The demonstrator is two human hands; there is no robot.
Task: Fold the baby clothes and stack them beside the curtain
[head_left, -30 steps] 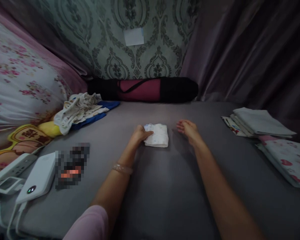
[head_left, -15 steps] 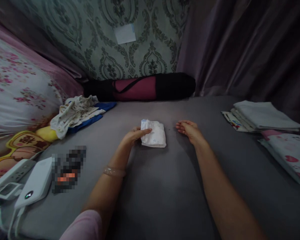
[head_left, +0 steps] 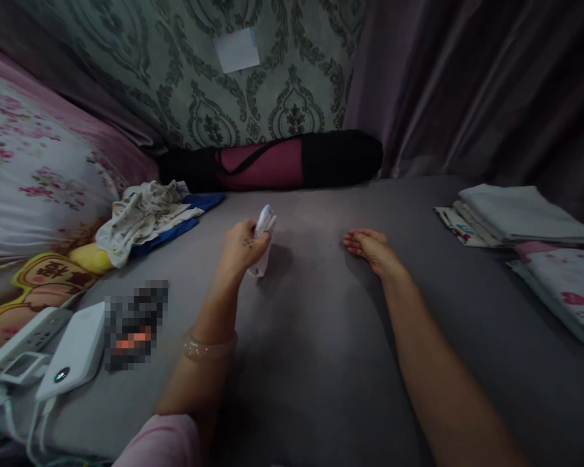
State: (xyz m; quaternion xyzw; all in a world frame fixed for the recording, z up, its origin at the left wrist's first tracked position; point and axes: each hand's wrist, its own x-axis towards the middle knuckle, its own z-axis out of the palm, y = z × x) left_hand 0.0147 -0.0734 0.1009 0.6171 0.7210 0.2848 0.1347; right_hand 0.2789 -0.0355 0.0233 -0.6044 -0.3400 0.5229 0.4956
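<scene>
My left hand [head_left: 241, 248] is closed around a small folded white cloth [head_left: 263, 228] and holds it lifted on edge just above the grey bed sheet [head_left: 321, 337]. A bracelet sits on that wrist. My right hand [head_left: 372, 248] rests on the sheet to the right, empty, with its fingers loosely curled and pointing left. The two hands are about a hand's width apart.
A heap of unfolded cloths [head_left: 148, 211] lies at the left near a floral pillow [head_left: 34, 175]. Folded cloths [head_left: 516, 217] are stacked at the right edge. A black and pink rolled bag [head_left: 282, 162] lies along the wall. A white power bank [head_left: 71, 350] and power strip sit front left.
The folded white cloth lay flat on the sheet under my left hand's fingers; now that hand has gripped it, lifted it on edge and moved it left. My right hand stayed put.
</scene>
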